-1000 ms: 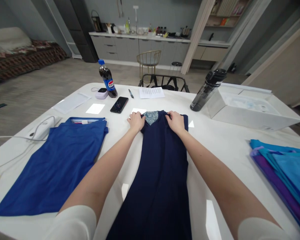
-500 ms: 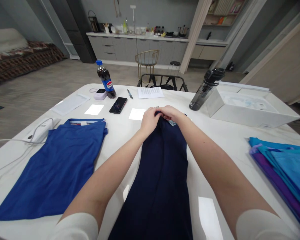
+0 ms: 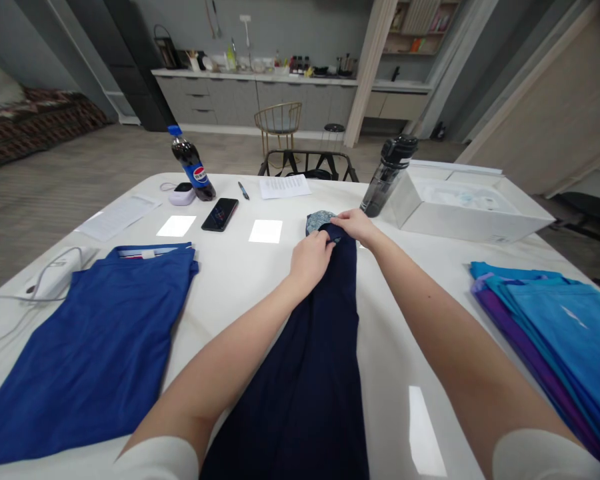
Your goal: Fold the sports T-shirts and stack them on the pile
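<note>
A long dark navy garment [image 3: 310,373] runs up the middle of the white table [image 3: 395,320], its near end out of view. At its far end a grey-blue patterned lining [image 3: 320,221] shows beside a turned edge. My left hand [image 3: 311,261] pinches the cloth near that edge from the left. Just to the right and farther away, my right hand [image 3: 355,225] grips the same edge between thumb and fingers. A blue garment [image 3: 105,340] lies flat to the left, with its striped neckband facing away from me. Folded blue and purple garments [image 3: 555,313] are stacked at the right.
Along the back stand a cola bottle [image 3: 193,163], a black water bottle [image 3: 387,175] and an open white box [image 3: 470,207]. A phone [image 3: 221,215], a pen [image 3: 243,190], papers [image 3: 285,187] and a lilac case [image 3: 182,194] lie nearby. A power strip [image 3: 55,273] with cables sits at left.
My hands have moved apart a little, the right one rightward and the left one nearer me. The garment's far end is turned open, and more patterned lining shows. The camera view has shifted.
</note>
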The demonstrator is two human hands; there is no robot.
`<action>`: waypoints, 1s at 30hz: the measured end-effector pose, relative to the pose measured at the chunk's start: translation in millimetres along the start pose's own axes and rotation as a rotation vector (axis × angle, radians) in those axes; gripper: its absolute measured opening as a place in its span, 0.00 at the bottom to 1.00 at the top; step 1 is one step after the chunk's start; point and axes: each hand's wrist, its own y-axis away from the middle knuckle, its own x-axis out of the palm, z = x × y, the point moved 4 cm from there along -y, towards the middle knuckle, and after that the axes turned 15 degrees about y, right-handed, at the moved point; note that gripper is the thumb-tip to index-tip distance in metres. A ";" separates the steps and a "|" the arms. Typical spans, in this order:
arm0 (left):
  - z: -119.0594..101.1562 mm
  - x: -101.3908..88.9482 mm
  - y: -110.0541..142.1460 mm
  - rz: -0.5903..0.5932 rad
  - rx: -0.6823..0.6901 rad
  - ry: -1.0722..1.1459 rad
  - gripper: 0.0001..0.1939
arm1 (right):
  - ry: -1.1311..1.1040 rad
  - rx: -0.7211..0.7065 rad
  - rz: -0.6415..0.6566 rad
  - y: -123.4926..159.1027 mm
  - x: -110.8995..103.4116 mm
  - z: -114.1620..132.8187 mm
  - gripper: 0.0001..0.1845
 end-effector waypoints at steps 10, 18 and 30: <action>27.7 17.8 68.6 0.308 0.195 0.039 0.16 | 0.642 -0.068 -0.340 51.5 27.1 -37.5 0.21; 19.0 -13.8 151.0 0.324 -0.013 0.043 0.23 | 0.579 -0.491 -0.112 137.8 46.2 -10.1 0.15; -5.1 -58.0 252.1 0.416 -0.173 -0.264 0.13 | 0.642 -0.628 -0.017 246.7 66.1 22.9 0.19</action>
